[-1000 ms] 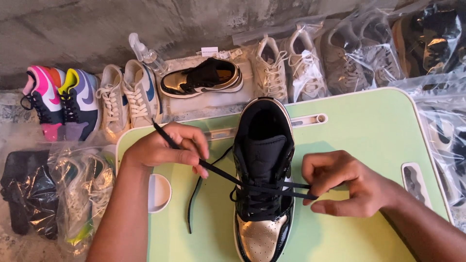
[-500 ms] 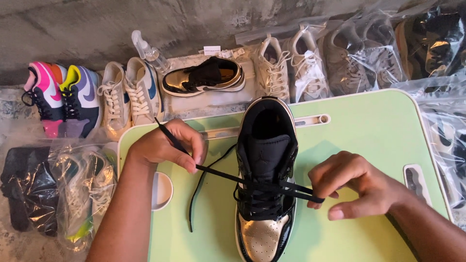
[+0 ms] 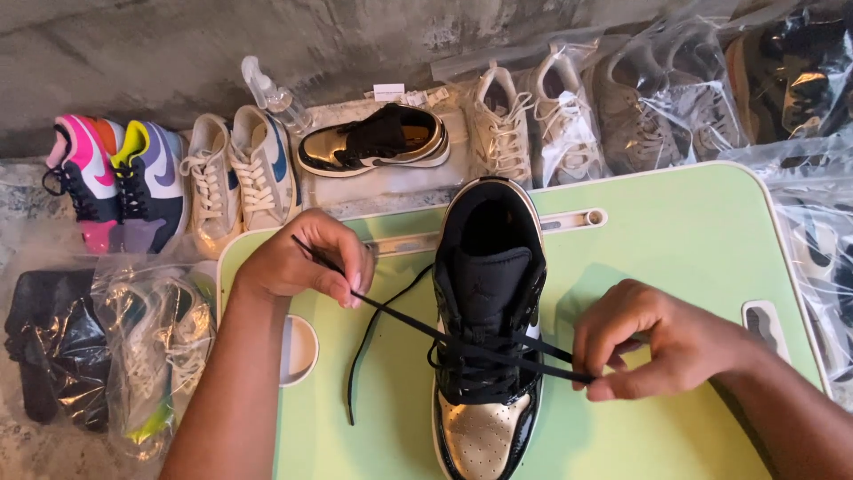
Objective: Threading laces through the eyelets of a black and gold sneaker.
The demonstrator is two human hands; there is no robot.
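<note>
Since a second ago the left hand (image 3: pixel 298 262) has drawn nearer the black-and-gold shoe (image 3: pixel 486 329), standing mid-surface (image 3: pixel 675 258). Both hands' fingers pinch the black lace (image 3: pixel 404 317) (soft, light, limp); right hand (image 3: pixel 653 342) grips beside the eyelets.

A shoe (image 3: pixel 486 329) is set upright at the middle of the bench (image 3: pixel 675 240). The left hand (image 3: pixel 302 260) is placed left of it, the right hand (image 3: pixel 653 340) right of it, and a lace (image 3: pixel 400 316) is stretched between them across the shoe. Behind the bench, a row of shoes (image 3: pixel 240 169) is lined along the wall (image 3: pixel 267 44). Bagged shoes (image 3: pixel 151 356) are laid left of the bench.
</note>
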